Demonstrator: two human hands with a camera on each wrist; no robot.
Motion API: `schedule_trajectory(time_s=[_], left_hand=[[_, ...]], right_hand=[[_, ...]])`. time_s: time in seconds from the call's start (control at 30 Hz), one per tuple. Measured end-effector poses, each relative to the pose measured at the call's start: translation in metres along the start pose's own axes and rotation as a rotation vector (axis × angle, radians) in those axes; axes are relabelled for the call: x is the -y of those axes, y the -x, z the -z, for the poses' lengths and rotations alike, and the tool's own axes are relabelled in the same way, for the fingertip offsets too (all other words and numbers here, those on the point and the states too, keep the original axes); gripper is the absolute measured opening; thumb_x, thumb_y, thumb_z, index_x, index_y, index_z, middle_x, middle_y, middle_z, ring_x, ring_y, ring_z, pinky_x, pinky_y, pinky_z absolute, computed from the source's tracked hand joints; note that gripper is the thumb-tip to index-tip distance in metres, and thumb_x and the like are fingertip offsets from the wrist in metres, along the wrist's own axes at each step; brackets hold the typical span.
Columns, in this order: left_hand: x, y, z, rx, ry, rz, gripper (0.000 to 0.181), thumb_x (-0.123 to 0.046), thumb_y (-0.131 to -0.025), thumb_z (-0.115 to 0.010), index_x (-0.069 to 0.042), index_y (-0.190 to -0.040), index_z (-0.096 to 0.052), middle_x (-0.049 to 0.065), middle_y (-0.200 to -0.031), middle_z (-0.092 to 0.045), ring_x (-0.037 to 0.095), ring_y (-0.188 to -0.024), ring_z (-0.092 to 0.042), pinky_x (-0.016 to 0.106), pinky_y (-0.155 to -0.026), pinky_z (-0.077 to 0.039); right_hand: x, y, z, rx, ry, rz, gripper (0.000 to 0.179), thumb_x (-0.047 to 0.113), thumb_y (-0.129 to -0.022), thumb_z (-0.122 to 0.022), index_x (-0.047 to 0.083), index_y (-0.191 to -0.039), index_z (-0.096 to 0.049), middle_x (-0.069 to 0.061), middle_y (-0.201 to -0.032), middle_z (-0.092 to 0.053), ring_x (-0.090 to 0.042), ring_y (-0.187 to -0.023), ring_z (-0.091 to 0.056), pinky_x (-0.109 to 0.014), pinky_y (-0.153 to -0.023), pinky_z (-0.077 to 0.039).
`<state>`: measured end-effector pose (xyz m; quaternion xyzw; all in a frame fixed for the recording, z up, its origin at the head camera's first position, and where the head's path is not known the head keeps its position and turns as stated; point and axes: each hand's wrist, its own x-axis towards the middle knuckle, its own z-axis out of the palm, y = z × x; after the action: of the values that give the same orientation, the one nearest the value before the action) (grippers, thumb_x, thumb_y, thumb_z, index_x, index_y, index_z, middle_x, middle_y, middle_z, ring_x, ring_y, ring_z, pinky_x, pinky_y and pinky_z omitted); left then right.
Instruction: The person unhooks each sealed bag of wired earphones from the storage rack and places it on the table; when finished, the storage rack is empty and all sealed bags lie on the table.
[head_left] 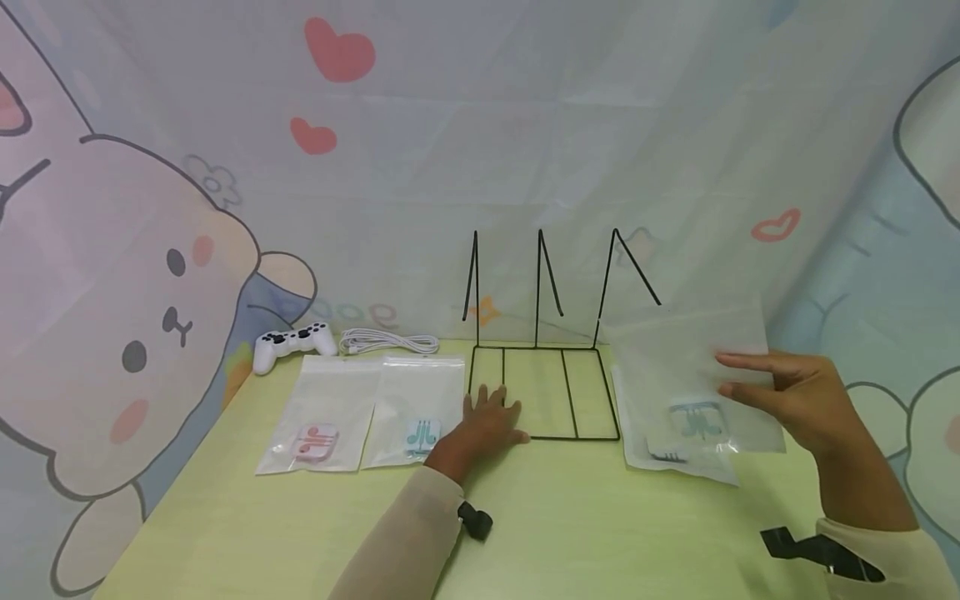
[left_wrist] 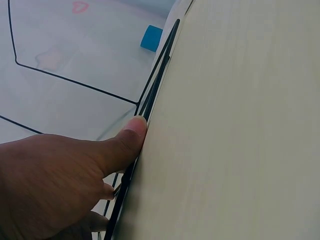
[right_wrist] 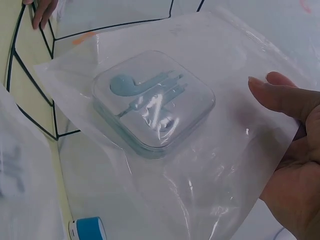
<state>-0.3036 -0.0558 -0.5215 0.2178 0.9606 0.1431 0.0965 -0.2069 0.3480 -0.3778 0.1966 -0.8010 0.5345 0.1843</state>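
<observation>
My right hand (head_left: 813,408) pinches the right edge of a clear zip bag (head_left: 675,350) between thumb and fingers, raised above the table's right side. Inside the bag lies a clear square case with light-blue earphones (right_wrist: 155,105). Another bag (head_left: 716,472) with dark earphones lies beneath it on the table, partly hidden. My left hand (head_left: 483,429) rests on the front left of a black wire rack (head_left: 570,396), fingers spread over its base. The left wrist view shows the thumb (left_wrist: 131,137) against the rack's front bar. Three bent wire dividers stand up along the rack's back.
Left of the rack lie a bag with pink earphones (head_left: 315,442) and one with teal earphones (head_left: 422,436). Behind them are a white game controller (head_left: 295,343) and a coiled white cable (head_left: 387,342). A blue-and-white object (right_wrist: 89,229) stands low in the right wrist view.
</observation>
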Motion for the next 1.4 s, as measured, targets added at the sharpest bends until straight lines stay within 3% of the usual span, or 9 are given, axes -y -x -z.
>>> schedule_trajectory(time_s=[0.13, 0.17, 0.27, 0.37, 0.63, 0.8, 0.93, 1.1, 1.4], left_hand=[[0.001, -0.002, -0.001, -0.002, 0.029, 0.001, 0.069, -0.049, -0.109, -0.064, -0.011, -0.164, -0.05, 0.023, -0.179, -0.029, 0.055, -0.167, -0.016, 0.074, -0.133, -0.017], [0.002, -0.004, -0.003, 0.0, 0.043, 0.003, 0.069, -0.048, -0.108, -0.064, -0.011, -0.165, -0.05, 0.023, -0.179, -0.028, 0.055, -0.168, -0.014, 0.074, -0.133, -0.015], [0.006, -0.01, -0.009, 0.005, 0.061, 0.008, 0.07, -0.047, -0.108, -0.065, -0.01, -0.166, -0.048, 0.023, -0.18, -0.026, 0.056, -0.168, -0.011, 0.075, -0.133, -0.012], [0.01, -0.015, -0.015, 0.003, 0.043, 0.008, 0.072, -0.05, -0.108, -0.064, -0.012, -0.167, -0.047, 0.022, -0.181, -0.025, 0.056, -0.168, -0.01, 0.076, -0.132, -0.012], [0.01, -0.015, -0.015, 0.008, 0.022, 0.008, 0.071, -0.051, -0.108, -0.064, -0.014, -0.167, -0.047, 0.022, -0.18, -0.026, 0.055, -0.168, -0.013, 0.075, -0.132, -0.014], [0.008, -0.01, -0.011, 0.007, 0.056, 0.01, 0.071, -0.049, -0.107, -0.065, -0.012, -0.166, -0.048, 0.023, -0.18, -0.026, 0.055, -0.168, -0.012, 0.074, -0.133, -0.013], [0.005, -0.007, -0.008, 0.004, 0.067, 0.008, 0.071, -0.048, -0.107, -0.066, -0.011, -0.165, -0.049, 0.024, -0.179, -0.027, 0.055, -0.168, -0.012, 0.075, -0.133, -0.013], [0.003, -0.006, -0.006, 0.001, 0.038, 0.002, 0.07, -0.049, -0.107, -0.066, -0.011, -0.164, -0.05, 0.024, -0.178, -0.03, 0.056, -0.167, -0.016, 0.075, -0.132, -0.017], [0.005, -0.008, -0.008, 0.005, 0.038, 0.009, 0.071, -0.05, -0.108, -0.064, -0.013, -0.166, -0.049, 0.023, -0.18, -0.027, 0.055, -0.168, -0.013, 0.074, -0.133, -0.013]], right_hand=[[-0.002, 0.002, -0.002, 0.002, -0.071, -0.009, 0.041, -0.023, -0.082, -0.08, -0.007, -0.12, -0.08, 0.015, -0.118, -0.084, 0.0, -0.057, -0.044, -0.017, -0.055, -0.045], [-0.004, 0.003, -0.002, 0.007, -0.103, -0.015, 0.041, -0.024, -0.082, -0.079, -0.008, -0.12, -0.079, 0.014, -0.118, -0.084, 0.002, -0.057, -0.047, -0.016, -0.055, -0.045], [-0.01, 0.005, -0.002, 0.038, -0.223, -0.045, 0.042, -0.027, -0.083, -0.076, -0.01, -0.121, -0.078, 0.01, -0.12, -0.084, 0.005, -0.078, -0.07, -0.014, -0.068, -0.057], [-0.019, 0.007, -0.001, 0.08, -0.323, -0.079, 0.044, -0.029, -0.085, -0.072, -0.009, -0.124, -0.077, 0.005, -0.12, -0.084, -0.006, -0.095, -0.08, -0.022, -0.075, -0.064], [-0.045, 0.007, 0.012, 0.172, -0.469, -0.199, 0.056, -0.029, -0.091, -0.063, 0.003, -0.136, -0.076, -0.007, -0.109, -0.086, -0.017, -0.092, -0.084, -0.034, -0.072, -0.068], [-0.059, 0.006, 0.021, 0.192, -0.526, -0.217, 0.062, -0.031, -0.092, -0.06, 0.006, -0.14, -0.074, -0.009, -0.103, -0.086, -0.014, -0.09, -0.083, -0.03, -0.073, -0.067], [-0.068, 0.008, 0.028, 0.174, -0.538, -0.243, 0.065, -0.031, -0.092, -0.06, 0.009, -0.142, -0.074, -0.007, -0.101, -0.086, -0.012, -0.088, -0.082, -0.029, -0.073, -0.067], [-0.08, 0.009, 0.04, 0.139, -0.525, -0.332, 0.065, -0.028, -0.094, -0.061, 0.013, -0.143, -0.074, -0.004, -0.105, -0.085, -0.014, -0.089, -0.082, -0.031, -0.072, -0.067], [-0.096, 0.01, 0.068, 0.073, -0.274, -0.549, 0.059, -0.01, -0.096, -0.075, 0.026, -0.143, -0.075, 0.019, -0.112, -0.077, -0.009, -0.087, -0.076, -0.029, -0.072, -0.066]])
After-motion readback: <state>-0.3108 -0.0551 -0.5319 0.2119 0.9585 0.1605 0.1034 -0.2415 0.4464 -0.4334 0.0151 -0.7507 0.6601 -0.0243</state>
